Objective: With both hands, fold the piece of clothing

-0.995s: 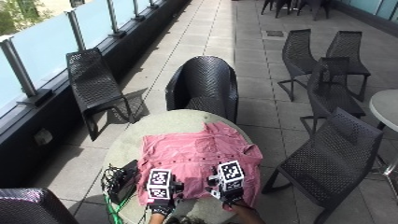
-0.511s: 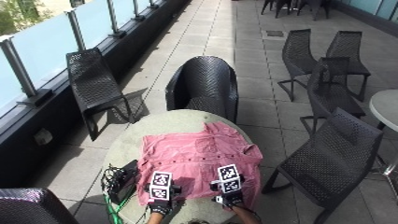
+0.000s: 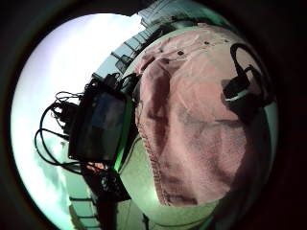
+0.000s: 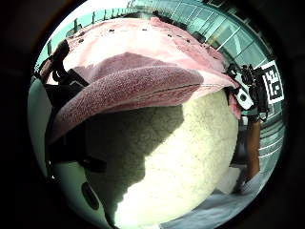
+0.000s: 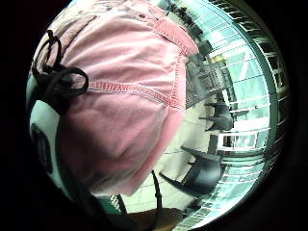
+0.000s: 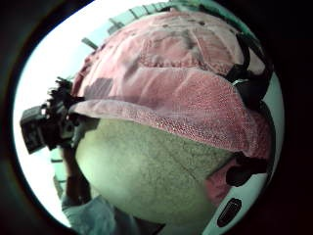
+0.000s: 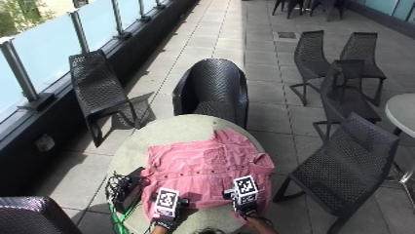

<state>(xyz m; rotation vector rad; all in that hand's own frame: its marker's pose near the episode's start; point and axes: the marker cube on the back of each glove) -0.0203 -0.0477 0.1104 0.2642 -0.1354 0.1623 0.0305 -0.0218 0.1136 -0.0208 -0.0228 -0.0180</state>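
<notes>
Both hands, left [image 7: 166, 213] and right [image 7: 246, 204], pinch the pink shirt's [image 7: 207, 168] near hem lifted off the desk [image 7: 168, 129]; folding barely begun

- a round pale table [image 7: 167, 127] stands on a grey tiled terrace floor [image 7: 262, 68].
- a black device with tangled cables [image 7: 123, 187] lies at about 8 o'clock on the table, close to its rim; the left little finger side palm view shows its dark screen [image 3: 98, 127].
- a black woven armchair [image 7: 213, 90] stands at 12 o'clock, just beyond the table.
- another black chair [image 7: 97, 87] sits at 10 o'clock by the glass railing [image 7: 62, 34].
- more black chairs [image 7: 340, 83] stand from 1 to 4 o'clock.
- a second pale table's edge [image 7: 402, 112] shows at 3 o'clock.
</notes>
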